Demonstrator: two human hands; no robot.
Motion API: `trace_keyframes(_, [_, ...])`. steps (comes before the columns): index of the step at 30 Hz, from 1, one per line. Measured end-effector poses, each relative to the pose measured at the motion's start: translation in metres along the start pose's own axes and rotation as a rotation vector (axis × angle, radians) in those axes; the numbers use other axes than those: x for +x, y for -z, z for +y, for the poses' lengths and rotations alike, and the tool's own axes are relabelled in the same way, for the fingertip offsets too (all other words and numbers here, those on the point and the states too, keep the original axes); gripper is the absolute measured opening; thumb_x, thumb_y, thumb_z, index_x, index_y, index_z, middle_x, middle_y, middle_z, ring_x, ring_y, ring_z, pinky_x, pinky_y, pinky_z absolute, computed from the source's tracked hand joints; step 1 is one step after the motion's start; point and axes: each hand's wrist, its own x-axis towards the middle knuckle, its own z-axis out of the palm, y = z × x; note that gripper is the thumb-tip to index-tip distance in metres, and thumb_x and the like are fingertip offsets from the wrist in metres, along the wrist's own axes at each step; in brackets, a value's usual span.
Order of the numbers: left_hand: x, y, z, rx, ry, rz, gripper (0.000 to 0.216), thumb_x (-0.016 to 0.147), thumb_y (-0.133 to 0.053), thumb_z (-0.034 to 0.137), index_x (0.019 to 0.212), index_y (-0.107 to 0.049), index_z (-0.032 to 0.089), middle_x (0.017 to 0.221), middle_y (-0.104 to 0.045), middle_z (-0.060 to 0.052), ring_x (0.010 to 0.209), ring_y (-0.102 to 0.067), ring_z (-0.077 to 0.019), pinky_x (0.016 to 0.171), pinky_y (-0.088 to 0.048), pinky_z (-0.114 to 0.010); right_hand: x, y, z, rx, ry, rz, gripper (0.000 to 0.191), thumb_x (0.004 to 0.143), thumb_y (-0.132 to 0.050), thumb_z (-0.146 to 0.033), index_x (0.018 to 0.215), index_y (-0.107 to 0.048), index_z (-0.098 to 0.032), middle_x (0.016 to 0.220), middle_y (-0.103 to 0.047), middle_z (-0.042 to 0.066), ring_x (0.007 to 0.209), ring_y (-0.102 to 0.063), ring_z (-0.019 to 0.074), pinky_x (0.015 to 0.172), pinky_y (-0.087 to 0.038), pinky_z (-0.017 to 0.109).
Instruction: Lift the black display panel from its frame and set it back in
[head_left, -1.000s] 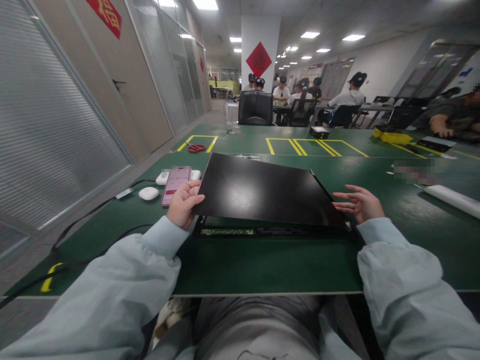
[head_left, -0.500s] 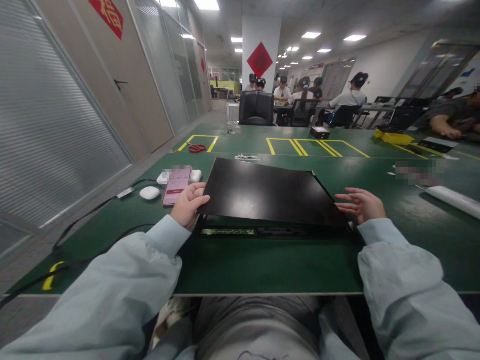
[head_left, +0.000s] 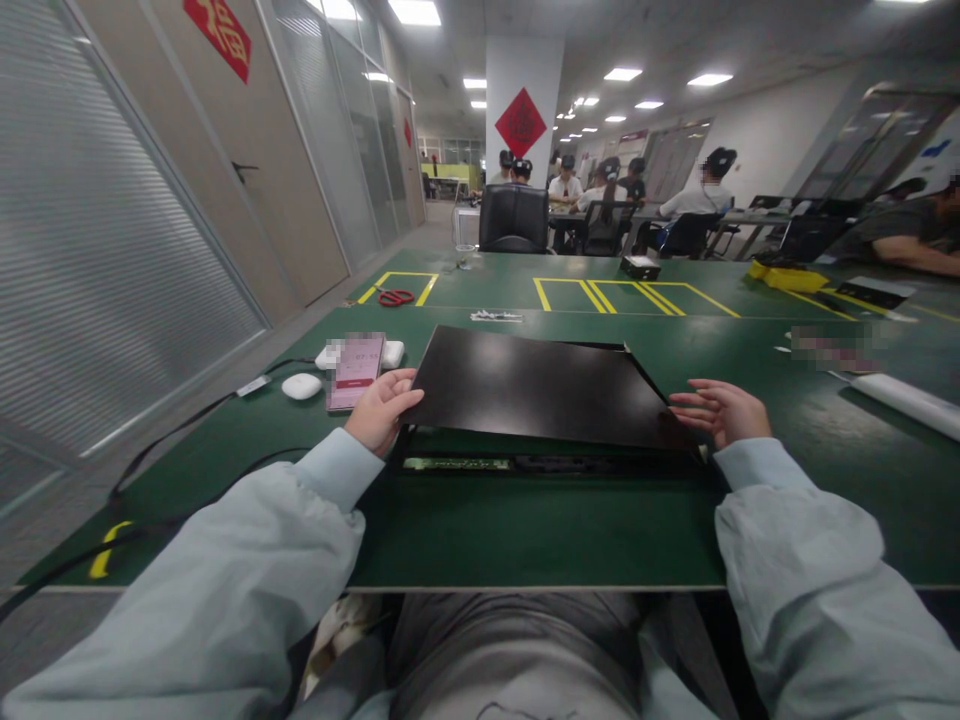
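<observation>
Panel's left end sits lower than a second ago, left hand down with it; right hand about the same spot. The panel (head_left: 525, 385) is thin, flat, rectangular, smooth black, with a soft glare patch, tilted over a dark frame (head_left: 667, 463) on the table (head_left: 540, 540), left end raised. Narrow green circuit strip (head_left: 457, 464) shows along the frame's near side. Left hand (head_left: 379, 412) pinches the panel's left edge, thumb on top. Right hand (head_left: 724, 410) has fingers spread at the right edge; can't tell if touching. Table is green, slightly shiny, marked with yellow tape (head_left: 541, 295). Pink-screened phone (head_left: 358, 372) and rounded white case (head_left: 301, 386) lie left, red-handled scissors (head_left: 396, 298) further back, white roll (head_left: 911, 405) at right. Room: office, black chair (head_left: 514, 218), white pillar (head_left: 523, 60) with red diamond sign (head_left: 520, 122), people seated behind.
</observation>
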Motion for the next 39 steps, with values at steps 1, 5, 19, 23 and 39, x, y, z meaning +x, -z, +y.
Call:
trace_keyframes(1, [0.000, 0.000, 0.000, 0.004, 0.000, -0.006, 0.056, 0.050, -0.099, 0.019, 0.098, -0.070, 0.017, 0.080, -0.077, -0.001, 0.071, -0.073, -0.0175, 0.067, -0.058, -0.027, 0.000, 0.000, 0.000, 0.002, 0.002, -0.003, 0.021, 0.069, -0.069, -0.010, 0.084, -0.071, -0.023, 0.074, -0.079, 0.010, 0.068, -0.078, 0.0275, 0.059, -0.068, 0.041])
trace_keyframes(5, [0.000, 0.000, -0.001, 0.000, -0.011, -0.014, 0.054, 0.051, -0.099, 0.019, 0.097, -0.070, 0.018, 0.077, -0.076, 0.000, 0.071, -0.073, -0.0180, 0.067, -0.058, -0.027, 0.002, 0.004, 0.002, 0.000, 0.019, -0.022, 0.021, 0.069, -0.069, -0.010, 0.085, -0.071, -0.024, 0.073, -0.079, 0.010, 0.070, -0.079, 0.0280, 0.061, -0.069, 0.041])
trace_keyframes(19, [0.000, -0.003, -0.004, -0.006, 0.010, -0.039, 0.059, 0.049, -0.099, 0.020, 0.100, -0.068, 0.017, 0.071, -0.075, 0.004, 0.067, -0.070, -0.0138, 0.066, -0.055, -0.024, 0.000, -0.002, -0.002, 0.001, -0.007, 0.049, 0.020, 0.068, -0.064, -0.009, 0.084, -0.072, -0.020, 0.069, -0.077, 0.011, 0.067, -0.078, 0.0242, 0.061, -0.066, 0.034])
trace_keyframes(23, [0.000, -0.004, -0.005, -0.018, 0.013, -0.025, 0.059, 0.048, -0.099, 0.020, 0.098, -0.068, 0.017, 0.071, -0.075, 0.004, 0.066, -0.069, -0.0132, 0.066, -0.055, -0.023, 0.000, -0.002, 0.000, -0.010, 0.017, 0.051, 0.019, 0.070, -0.063, -0.010, 0.084, -0.072, -0.020, 0.069, -0.078, 0.010, 0.067, -0.078, 0.0230, 0.061, -0.066, 0.033])
trace_keyframes(39, [0.003, 0.002, -0.009, 0.008, 0.061, -0.014, 0.054, 0.052, -0.097, 0.018, 0.099, -0.071, 0.015, 0.073, -0.075, 0.002, 0.070, -0.070, -0.0150, 0.070, -0.056, -0.025, 0.001, -0.002, 0.002, -0.040, 0.034, 0.057, 0.018, 0.067, -0.067, -0.011, 0.082, -0.072, -0.020, 0.068, -0.077, 0.009, 0.066, -0.078, 0.0235, 0.061, -0.066, 0.034])
